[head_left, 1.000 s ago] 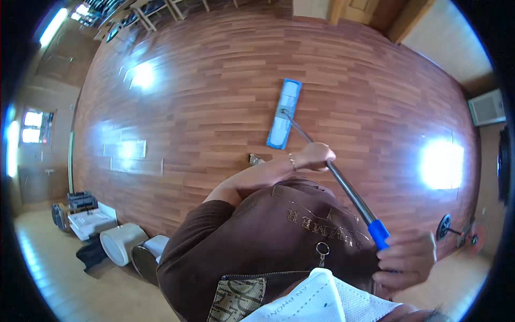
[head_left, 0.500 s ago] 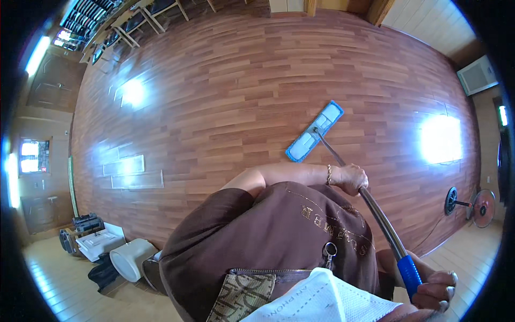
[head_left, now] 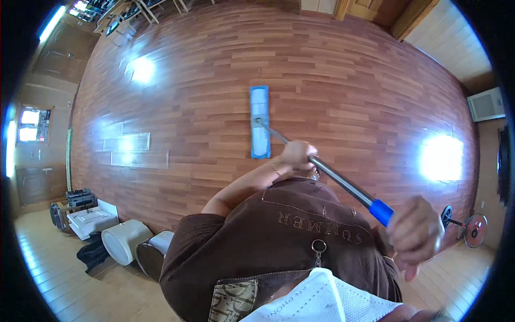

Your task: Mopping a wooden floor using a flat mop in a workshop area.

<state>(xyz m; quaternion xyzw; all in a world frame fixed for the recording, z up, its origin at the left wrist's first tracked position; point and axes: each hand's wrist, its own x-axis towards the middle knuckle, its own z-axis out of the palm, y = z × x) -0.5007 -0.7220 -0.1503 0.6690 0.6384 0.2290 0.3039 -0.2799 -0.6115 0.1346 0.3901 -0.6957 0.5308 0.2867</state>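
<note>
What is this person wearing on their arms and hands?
Both hands are bare, with no gloves. The left hand has a thin bracelet at the wrist, and that forearm is uncovered up to a short dark brown sleeve. The right hand is blurred; a ring may sit on one finger, but I cannot tell.

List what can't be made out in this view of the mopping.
- Right hand: motion-blurred in the head view, so its grip on the mop handle near the blue sleeve is unclear.
- Left hand: its palm side is hidden behind the handle and its own back.
- Mop head: its underside lies against the wooden floor.
- White containers at lower left: too small and distorted to identify.
</note>
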